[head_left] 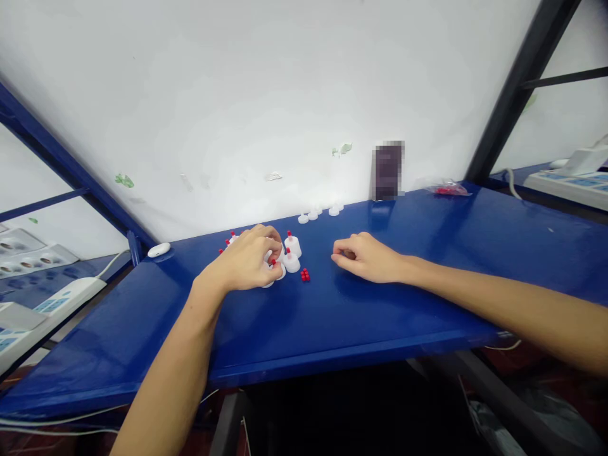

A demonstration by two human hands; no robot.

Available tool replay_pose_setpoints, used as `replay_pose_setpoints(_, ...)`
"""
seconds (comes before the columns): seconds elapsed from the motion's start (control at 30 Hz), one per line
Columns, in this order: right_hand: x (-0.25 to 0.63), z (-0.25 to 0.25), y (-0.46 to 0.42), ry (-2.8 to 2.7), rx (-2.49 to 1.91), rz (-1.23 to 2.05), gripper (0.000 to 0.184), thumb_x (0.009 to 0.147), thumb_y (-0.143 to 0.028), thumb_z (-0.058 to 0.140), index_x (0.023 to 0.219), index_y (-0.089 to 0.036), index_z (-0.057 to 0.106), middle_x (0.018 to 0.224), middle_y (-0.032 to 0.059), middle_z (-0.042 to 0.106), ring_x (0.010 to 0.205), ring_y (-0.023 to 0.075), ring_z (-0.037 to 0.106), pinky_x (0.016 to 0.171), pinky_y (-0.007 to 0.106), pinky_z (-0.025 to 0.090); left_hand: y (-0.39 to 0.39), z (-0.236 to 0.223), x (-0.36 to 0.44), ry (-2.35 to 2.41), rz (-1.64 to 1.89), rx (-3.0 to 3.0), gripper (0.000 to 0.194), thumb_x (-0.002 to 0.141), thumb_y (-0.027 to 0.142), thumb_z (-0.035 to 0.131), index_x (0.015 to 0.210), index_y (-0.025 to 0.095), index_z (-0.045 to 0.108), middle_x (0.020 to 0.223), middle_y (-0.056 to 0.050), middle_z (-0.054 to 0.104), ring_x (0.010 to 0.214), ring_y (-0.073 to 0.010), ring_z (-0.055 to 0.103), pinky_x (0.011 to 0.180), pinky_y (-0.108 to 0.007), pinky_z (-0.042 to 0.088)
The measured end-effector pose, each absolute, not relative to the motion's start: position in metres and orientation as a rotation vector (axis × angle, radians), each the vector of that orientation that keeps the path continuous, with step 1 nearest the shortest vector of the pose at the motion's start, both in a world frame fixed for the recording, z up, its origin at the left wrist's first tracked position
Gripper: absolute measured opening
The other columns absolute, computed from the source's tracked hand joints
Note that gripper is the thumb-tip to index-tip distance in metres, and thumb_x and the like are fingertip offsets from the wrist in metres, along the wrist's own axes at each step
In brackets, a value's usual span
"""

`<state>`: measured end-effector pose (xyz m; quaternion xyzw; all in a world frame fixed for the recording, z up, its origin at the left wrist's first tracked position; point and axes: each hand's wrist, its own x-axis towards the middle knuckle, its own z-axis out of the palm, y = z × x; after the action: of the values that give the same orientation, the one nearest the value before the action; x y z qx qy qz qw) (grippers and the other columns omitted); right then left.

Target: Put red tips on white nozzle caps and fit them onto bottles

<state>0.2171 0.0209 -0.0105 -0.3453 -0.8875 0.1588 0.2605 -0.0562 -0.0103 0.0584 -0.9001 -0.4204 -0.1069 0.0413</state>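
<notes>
My left hand (249,259) is curled over a cluster of small white caps with red tips (291,253) on the blue table (380,304). Its fingers pinch one white cap with a red piece (274,266). A few loose red beads (304,275) lie just right of the cluster. My right hand (365,256) rests on the table to the right, fingers curled in a loose pinch; anything held in it is too small to make out.
Several plain white caps (318,213) sit near the wall. A dark upright object (388,170) leans on the wall, with a clear bag of red pieces (446,188) beside it. A white oval item (158,249) lies far left. Power strips (52,304) sit left of the table.
</notes>
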Motion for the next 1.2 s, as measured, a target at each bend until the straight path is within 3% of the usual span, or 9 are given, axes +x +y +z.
replay_pose_setpoints(0.27,0.218,-0.011,0.022,-2.454,-0.902,0.47,0.021,0.091,-0.026,0.051,0.075,-0.017,0.06,0.055,-0.0048,0.051,0.05,0.0096,0.043,0.056,0.025,0.031,-0.005,0.053,-0.057,-1.222,-0.345,-2.657,0.017,0.076,0.034,0.064,0.072,0.019,0.056,0.101,-0.009,0.065,0.093,-0.027,0.06,0.079,-0.041,0.045)
replay_pose_setpoints(0.43,0.219,-0.011,0.023,-2.454,-0.932,0.479,0.021,0.091,-0.028,0.051,0.075,-0.017,0.06,0.054,-0.0049,0.051,0.05,0.0098,0.044,0.056,0.025,0.032,-0.01,0.057,-0.049,-1.181,-0.56,-2.553,0.019,0.086,0.032,0.054,0.073,0.018,0.055,0.078,-0.001,0.064,0.067,-0.0167,0.055,0.083,-0.044,0.034)
replay_pose_setpoints(0.57,0.22,-0.014,0.027,-2.483,-0.984,0.443,0.021,0.092,-0.029,0.05,0.077,-0.018,0.061,0.059,-0.0025,0.056,0.053,0.0112,0.048,0.057,0.026,0.033,-0.012,0.059,-0.048,-1.173,-0.836,-2.509,0.021,0.088,0.027,0.049,0.069,0.018,0.054,0.064,0.003,0.062,0.054,-0.0115,0.046,0.079,-0.04,0.035)
replay_pose_setpoints(0.7,0.225,-0.019,0.06,-2.484,-1.306,0.162,0.018,0.091,-0.032,0.051,0.092,-0.018,0.063,0.078,0.0038,0.067,0.068,0.0165,0.059,0.064,0.027,0.04,-0.01,0.056,-0.046,-1.134,-0.987,-2.444,0.021,0.086,0.024,0.049,0.066,0.019,0.054,0.058,0.003,0.06,0.051,-0.0117,0.045,0.071,-0.034,0.04)
replay_pose_setpoints(0.8,0.229,-0.021,0.1,-2.378,-1.482,0.064,0.033,0.089,-0.031,0.051,0.117,-0.015,0.059,0.1,0.0135,0.07,0.086,0.0251,0.064,0.073,0.032,0.044,-0.01,0.048,-0.039,-1.082,-1.011,-2.437,0.023,0.087,0.022,0.047,0.065,0.018,0.053,0.056,0.003,0.057,0.052,-0.0115,0.049,0.06,-0.028,0.039)
replay_pose_setpoints(0.87,0.23,-0.02,0.125,-2.331,-1.565,0.034,0.049,0.089,-0.032,0.051,0.134,-0.014,0.049,0.118,0.0196,0.066,0.098,0.0304,0.064,0.077,0.036,0.046,-0.011,0.041,-0.031,-0.978,-0.917,-2.466,0.026,0.089,0.019,0.044,0.064,0.018,0.052,0.055,0.002,0.054,0.051,-0.0113,0.048,0.055,-0.027,0.036)
replay_pose_setpoints(0.93,0.229,-0.02,0.144,-2.296,-1.643,0.036,0.059,0.088,-0.035,0.052,0.142,-0.013,0.041,0.123,0.022,0.064,0.101,0.033,0.064,0.079,0.038,0.047,-0.013,0.034,-0.023,-0.865,-0.717,-2.507,0.027,0.091,0.019,0.042,0.067,0.018,0.054,0.059,0.0,0.054,0.053,-0.0123,0.049,0.054,-0.027,0.036)
replay_pose_setpoints(1.1,0.221,-0.022,0.161,-2.266,-1.743,0.068,0.048,0.09,-0.041,0.05,0.131,-0.017,0.054,0.117,0.0186,0.069,0.102,0.0341,0.065,0.082,0.041,0.048,-0.021,0.025,-0.012,-0.897,-0.276,-2.559,0.023,0.096,0.026,0.044,0.086,0.016,0.062,0.088,-0.006,0.061,0.065,-0.0142,0.056,0.054,-0.028,0.038)
replay_pose_setpoints(1.2,0.221,-0.025,0.151,-2.296,-1.695,0.054,0.045,0.09,-0.039,0.048,0.129,-0.018,0.055,0.118,0.0174,0.069,0.104,0.0343,0.064,0.082,0.041,0.047,-0.026,0.027,-0.011,-0.978,-0.098,-2.583,0.019,0.097,0.026,0.046,0.093,0.016,0.062,0.091,-0.007,0.061,0.07,-0.0158,0.06,0.057,-0.028,0.04)
